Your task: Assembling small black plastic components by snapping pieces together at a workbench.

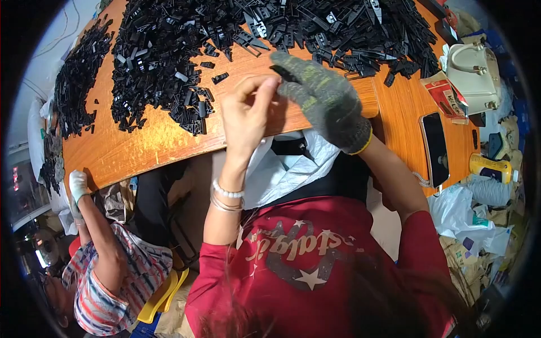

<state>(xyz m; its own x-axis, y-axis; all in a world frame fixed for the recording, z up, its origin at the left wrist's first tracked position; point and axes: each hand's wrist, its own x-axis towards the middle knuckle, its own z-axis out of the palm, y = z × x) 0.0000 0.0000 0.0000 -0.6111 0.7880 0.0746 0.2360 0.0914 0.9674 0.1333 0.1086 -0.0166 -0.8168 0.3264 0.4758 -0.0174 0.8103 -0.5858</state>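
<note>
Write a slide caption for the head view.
Bare left hand and gloved right hand, close together near piles of black parts.

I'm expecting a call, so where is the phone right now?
In the head view, the phone lies on the wooden tabletop at the right, just below the red packet and left of the yellow bottle.

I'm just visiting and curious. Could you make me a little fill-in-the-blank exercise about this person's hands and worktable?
1. The person's right hand wears a ____.
2. The white beaded bracelet is on the ____ wrist.
3. Most of the small parts heaped on the table are ____ in colour.
4. The phone lies on the person's ____ side.

Missing words: glove; left; black; right.
</note>
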